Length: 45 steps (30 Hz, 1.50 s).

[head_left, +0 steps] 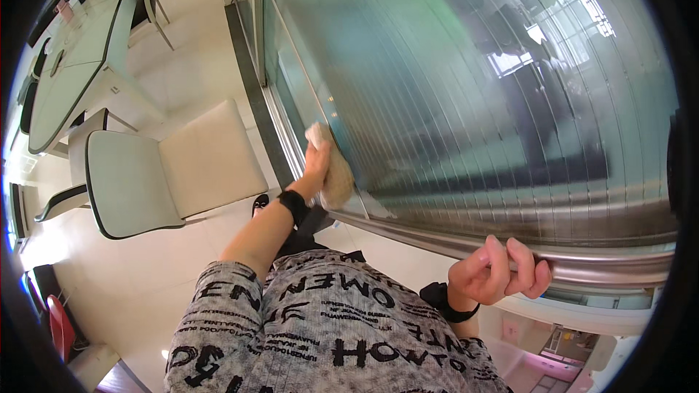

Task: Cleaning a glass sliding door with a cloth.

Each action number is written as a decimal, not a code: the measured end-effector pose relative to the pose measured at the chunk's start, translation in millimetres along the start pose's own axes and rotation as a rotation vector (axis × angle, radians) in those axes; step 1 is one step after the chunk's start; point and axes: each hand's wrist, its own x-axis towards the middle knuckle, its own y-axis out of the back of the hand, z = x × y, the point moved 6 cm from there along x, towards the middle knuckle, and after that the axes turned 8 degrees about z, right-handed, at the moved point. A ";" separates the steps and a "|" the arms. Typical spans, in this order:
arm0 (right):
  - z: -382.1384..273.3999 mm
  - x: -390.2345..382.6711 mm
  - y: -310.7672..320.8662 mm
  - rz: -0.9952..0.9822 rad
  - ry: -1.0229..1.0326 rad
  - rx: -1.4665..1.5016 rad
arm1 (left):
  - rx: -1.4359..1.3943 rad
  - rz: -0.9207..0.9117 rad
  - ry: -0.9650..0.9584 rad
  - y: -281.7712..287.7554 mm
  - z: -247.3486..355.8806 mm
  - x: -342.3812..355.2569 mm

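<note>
Head view: the left hand (317, 161) grasps a bunched beige cloth (337, 182), which lies against the ribbed glass panel (451, 102) beside its slim metal strip (295, 54). The right hand (499, 271) has its fingers curled at the steel edge rail (611, 266); whether they grip it or merely rest there, I cannot tell. The cloth could snag or bunch where the strip meets the glass, since a loose fold spills past the fingers. If the panel is free to slide, uneven pressure from the left might shift it and trap the right fingertips. A padded chair (211, 153) stands near the left forearm, so a wide elbow swing could knock it.
</note>
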 end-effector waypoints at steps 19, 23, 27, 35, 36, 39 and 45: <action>1.3 -9.1 2.5 -0.208 -0.098 -0.304 | 0.042 -0.093 -0.165 0.1 97.8 102.8; 4.5 -4.7 -0.1 -0.092 -0.087 -0.368 | 0.264 0.051 -0.399 15.6 65.3 118.4; 5.1 14.7 -11.4 -0.020 -0.210 -0.322 | 0.318 -0.172 -0.205 -0.9 44.4 79.0; -9.4 32.2 -25.8 -0.211 -0.046 -0.583 | 0.330 0.037 -0.162 27.7 162.3 196.9; -9.7 33.0 -27.1 -0.182 -0.077 -0.594 | 0.340 0.120 -0.271 35.1 185.6 223.3; -3.0 27.6 -29.5 -0.227 -0.042 -0.627 | 0.266 0.126 -0.477 33.2 275.0 272.4; -4.8 29.2 -39.0 -0.274 0.002 -0.673 | 0.052 0.129 -0.614 24.3 335.5 262.6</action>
